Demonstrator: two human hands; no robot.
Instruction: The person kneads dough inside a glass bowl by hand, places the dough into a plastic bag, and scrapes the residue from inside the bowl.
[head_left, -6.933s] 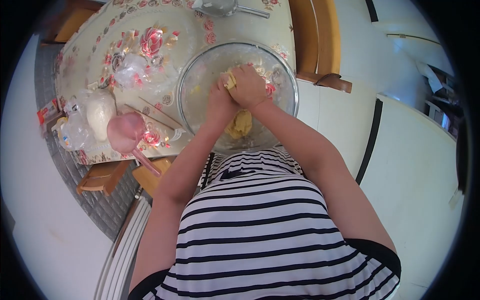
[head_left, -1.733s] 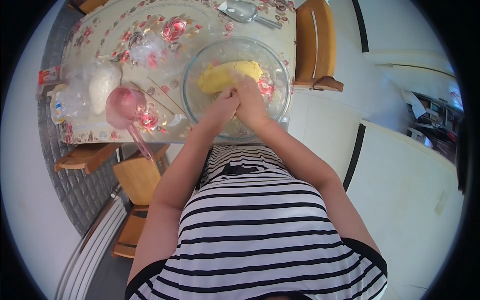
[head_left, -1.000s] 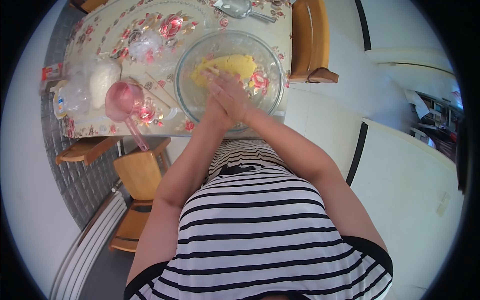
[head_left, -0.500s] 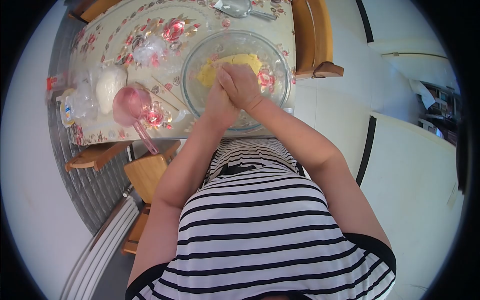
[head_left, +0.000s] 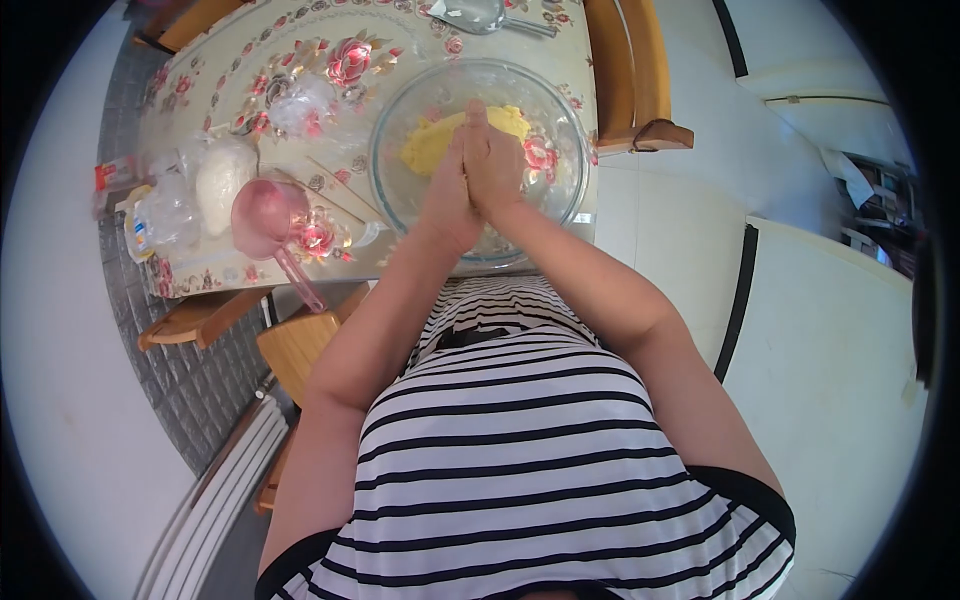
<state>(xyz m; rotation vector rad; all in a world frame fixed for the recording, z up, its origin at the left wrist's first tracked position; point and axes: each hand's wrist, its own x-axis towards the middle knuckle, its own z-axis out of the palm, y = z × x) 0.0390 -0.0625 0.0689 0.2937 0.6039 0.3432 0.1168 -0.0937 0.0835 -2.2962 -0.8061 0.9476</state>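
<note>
A lump of yellow dough [head_left: 428, 150] lies in a large clear glass bowl [head_left: 383, 190] at the table's near edge. Above it, my left hand [head_left: 452, 200] and my right hand [head_left: 493, 170] are pressed palm to palm, fingers stretched out and pointing away from me. Part of the dough is hidden behind them. Whether the fingers touch the dough, or anything lies between the palms, I cannot make out. Left of the bowl, a pair of chopsticks [head_left: 335, 197] rests on the cloth, beside a pink translucent dipper [head_left: 268, 215].
A white dough-like mass [head_left: 224, 182] sits at the left, near crumpled plastic bags [head_left: 170, 215]. Another clear plastic bag [head_left: 303, 105] lies farther back. A scoop [head_left: 480, 14] is at the far edge of view. Wooden chairs [head_left: 632, 80] flank the flowered tablecloth [head_left: 225, 100].
My hands were clasped together with bent fingers over the dough; now they are straightened, palm against palm. The whole view has shifted slightly.
</note>
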